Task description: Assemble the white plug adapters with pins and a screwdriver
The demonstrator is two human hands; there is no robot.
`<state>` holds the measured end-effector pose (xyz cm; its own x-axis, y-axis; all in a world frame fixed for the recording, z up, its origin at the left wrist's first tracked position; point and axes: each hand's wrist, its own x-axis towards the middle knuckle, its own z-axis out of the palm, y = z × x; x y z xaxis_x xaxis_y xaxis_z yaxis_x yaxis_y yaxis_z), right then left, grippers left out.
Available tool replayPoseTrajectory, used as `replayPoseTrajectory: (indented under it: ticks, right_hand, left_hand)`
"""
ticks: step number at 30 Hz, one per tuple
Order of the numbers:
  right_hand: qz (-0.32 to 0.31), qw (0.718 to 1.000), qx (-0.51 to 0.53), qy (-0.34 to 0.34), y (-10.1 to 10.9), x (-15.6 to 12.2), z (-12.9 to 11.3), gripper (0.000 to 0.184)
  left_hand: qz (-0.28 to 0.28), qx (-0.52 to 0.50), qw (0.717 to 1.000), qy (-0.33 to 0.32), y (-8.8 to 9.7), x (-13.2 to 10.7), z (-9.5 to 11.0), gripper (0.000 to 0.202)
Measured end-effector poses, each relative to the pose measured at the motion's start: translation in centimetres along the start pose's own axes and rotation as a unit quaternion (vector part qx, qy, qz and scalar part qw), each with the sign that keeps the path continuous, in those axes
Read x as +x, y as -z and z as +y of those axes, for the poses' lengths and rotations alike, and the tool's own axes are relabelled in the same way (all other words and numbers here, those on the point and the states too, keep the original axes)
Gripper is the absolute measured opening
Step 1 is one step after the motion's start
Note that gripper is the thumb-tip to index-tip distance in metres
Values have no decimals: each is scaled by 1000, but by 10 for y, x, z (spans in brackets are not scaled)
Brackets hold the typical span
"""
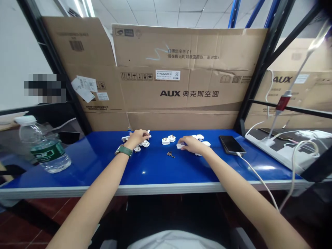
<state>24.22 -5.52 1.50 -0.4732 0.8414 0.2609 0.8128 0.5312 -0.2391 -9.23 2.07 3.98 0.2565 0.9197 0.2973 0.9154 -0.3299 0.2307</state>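
My left hand [140, 137] is closed at the left cluster of white plug halves [145, 143], several of which show metal parts. Its fingertips pinch one of those pieces, mostly hidden by the hand. My right hand [191, 143] is closed with its thumb and fingers on a white plug cover [179, 146], low over the table. Beside and behind that hand lie more smooth white plug covers [206, 143], partly hidden by it. Between my hands two white plugs [165, 141] sit with their metal pins up. In front of them is a small heap of brass-coloured screws [170, 154].
Cardboard [181, 103] walls off the back of the blue table [155, 173]. A water bottle [49, 148] stands at the left. To the right lie a phone [231, 144] with a white cable and a white power strip [272, 152].
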Motion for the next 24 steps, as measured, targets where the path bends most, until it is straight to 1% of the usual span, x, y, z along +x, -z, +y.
replayPoseTrajectory:
  ticks: [2,4,6,10,13,15,19,24]
  right_hand:
    - [14,1000,4,1,0,1,0,34]
    - [47,999,21,3,1,2,-1,38]
    - [92,995,44,7,4,3,-4,36]
    - [168,979,105,41,11,4,-12,27]
    - [200,963,168,72,17,2,-18,27]
    - [213,952,205,81,21,0,-22,29]
    - [214,940,252,83,26,-4,-26,33]
    - [224,941,235,93,25,-3,-25,32]
  left_hand:
    - [-10,-16,1000,-16,0,1,2,27]
    - [-10,-14,1000,-19,-1,2,3,32]
    - [-11,1,1000,-8,-1,3,3,34]
    - [-48,21,999,10,0,1,3,34]
    - [-50,16,999,-7,-1,-1,5,31]
    - [-42,8,999,-23,-3,-1,7,31]
    - [-33,-18,997,-64,-7,-2,9,29]
    - [-35,-31,996,-81,-11,-1,7,26]
